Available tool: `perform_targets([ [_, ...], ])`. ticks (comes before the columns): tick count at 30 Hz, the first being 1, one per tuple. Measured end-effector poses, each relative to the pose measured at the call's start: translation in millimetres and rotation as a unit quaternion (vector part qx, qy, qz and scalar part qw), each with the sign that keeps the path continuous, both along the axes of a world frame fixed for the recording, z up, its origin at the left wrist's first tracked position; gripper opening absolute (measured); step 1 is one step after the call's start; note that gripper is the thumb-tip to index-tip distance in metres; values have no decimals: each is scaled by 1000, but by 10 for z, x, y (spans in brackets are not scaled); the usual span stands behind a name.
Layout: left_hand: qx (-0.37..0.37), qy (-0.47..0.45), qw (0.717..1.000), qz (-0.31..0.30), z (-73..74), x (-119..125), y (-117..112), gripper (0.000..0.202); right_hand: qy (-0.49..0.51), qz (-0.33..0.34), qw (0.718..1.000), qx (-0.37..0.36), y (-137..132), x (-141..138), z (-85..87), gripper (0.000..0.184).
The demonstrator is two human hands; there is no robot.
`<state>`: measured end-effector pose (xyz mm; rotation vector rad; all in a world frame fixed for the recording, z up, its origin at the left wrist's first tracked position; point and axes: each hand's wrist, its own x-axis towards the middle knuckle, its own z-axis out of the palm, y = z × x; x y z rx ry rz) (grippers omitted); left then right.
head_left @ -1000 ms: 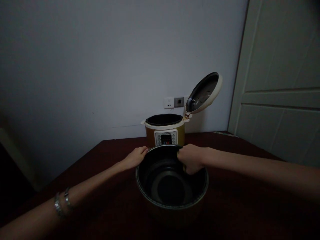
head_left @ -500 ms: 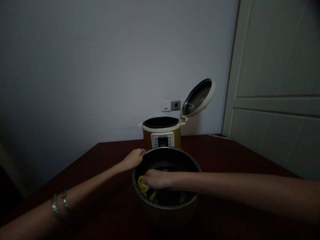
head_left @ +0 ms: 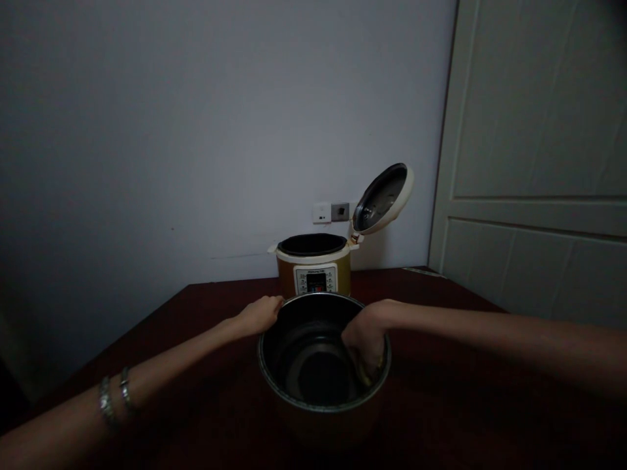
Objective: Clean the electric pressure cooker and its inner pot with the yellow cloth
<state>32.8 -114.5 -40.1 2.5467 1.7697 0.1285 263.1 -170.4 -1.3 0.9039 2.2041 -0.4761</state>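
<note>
Pot (head_left: 294,343): lower centre of the frame, its mouth tilted toward the viewer, dark inside, with a paler ring around its floor. The base is too dark to make out. Cloth (head_left: 366,378): yellow, inside the pot against the right-hand part of the inner wall, mostly hidden beneath the right hand (head_left: 365,334). The right grip is closed around the cloth, with the fingers bent down into the pot and the wrist above its right rim. The left hand (head_left: 263,314) has its grip clamped on the rim at the upper left of the pot; most of the pot therefore lies to the right of and below that grip. Two bracelets (head_left: 104,398) sit on the left forearm, lower left of the frame.

Just beyond the pot, at centre, a cooker (head_left: 313,257) stands on the dark red tabletop (head_left: 210,301), its control panel (head_left: 316,279) facing forward and its lid (head_left: 383,199) raised to the right. Behind it, sockets (head_left: 322,213) are set in the pale wall (head_left: 196,130). A panelled door (head_left: 529,156) fills the right of the frame.
</note>
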Motion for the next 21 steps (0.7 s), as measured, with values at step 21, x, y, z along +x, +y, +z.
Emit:
perform_targets([
  [21,-17,-59,998,-28,-52,-53,55,34,-25,127,936,328,155,61,-233,22],
])
